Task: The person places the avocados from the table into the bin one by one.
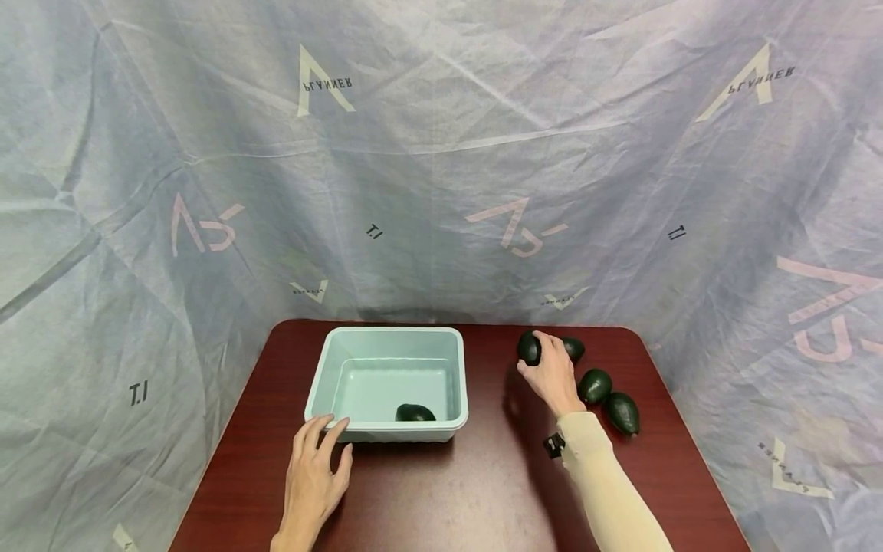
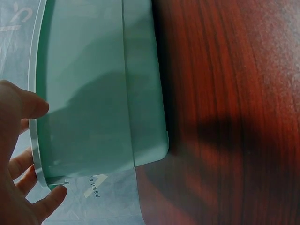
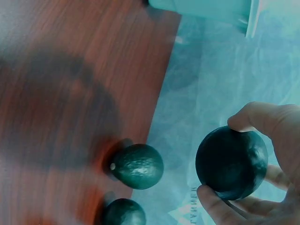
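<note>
My right hand (image 1: 554, 376) grips a dark green avocado (image 3: 229, 164) between thumb and fingers at the far right of the table, raised over it. Just behind that hand lies another avocado (image 1: 573, 349), partly hidden by it. Two more avocados, one (image 1: 595, 386) beside my wrist and one (image 1: 624, 414) nearer, rest close together. At left stands a pale green plastic bin (image 1: 386, 435) with a single avocado (image 1: 415, 413) in its near right part. My left hand (image 1: 313, 468) rests its relaxed fingers at the bin's near left rim, thumb outside the wall.
The bin and avocados are on a dark red wood-grain table (image 1: 476, 491) with rounded far corners. Grey printed sheeting (image 1: 428, 192) hangs around its back and sides. A small black device (image 1: 554, 445) is strapped at my right wrist.
</note>
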The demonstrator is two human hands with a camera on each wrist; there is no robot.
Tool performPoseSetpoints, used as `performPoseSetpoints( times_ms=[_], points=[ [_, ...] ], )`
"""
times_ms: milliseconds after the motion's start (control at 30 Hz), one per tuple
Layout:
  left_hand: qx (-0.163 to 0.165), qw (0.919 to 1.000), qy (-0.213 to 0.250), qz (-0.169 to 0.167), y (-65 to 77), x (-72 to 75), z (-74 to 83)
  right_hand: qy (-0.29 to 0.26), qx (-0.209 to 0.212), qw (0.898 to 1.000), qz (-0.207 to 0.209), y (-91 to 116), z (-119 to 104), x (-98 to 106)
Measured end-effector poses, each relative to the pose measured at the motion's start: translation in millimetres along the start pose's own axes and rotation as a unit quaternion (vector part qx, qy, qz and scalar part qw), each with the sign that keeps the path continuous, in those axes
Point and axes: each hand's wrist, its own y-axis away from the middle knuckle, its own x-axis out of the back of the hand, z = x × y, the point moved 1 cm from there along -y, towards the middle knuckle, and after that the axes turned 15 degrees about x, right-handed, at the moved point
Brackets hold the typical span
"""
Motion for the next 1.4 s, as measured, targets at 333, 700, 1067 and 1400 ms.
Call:
performPoseSetpoints(
  times_ms=[333,700,1067,1400],
  points=[
    [0.005,1.0,0.002,-0.002,0.8,-0.4,-1.0,0.0,0.026,1.0,0.006,-12.4,-21.5,-0.2],
    [0.01,0.9999,0.008,-0.001,1.2,-2.2,-1.3,-0.003,0.062,0.998,0.012,-26.4,-44.1,-3.5],
    [0.013,0.9999,0.008,-0.001,1.5,-2.1,-1.5,-0.009,0.079,0.997,0.005,-37.3,-69.0,-4.9],
    [0.018,0.9998,0.006,-0.002,2.1,-1.9,-0.7,-0.019,0.091,0.996,-0.004,-44.8,-90.5,-10.4]
  ],
)
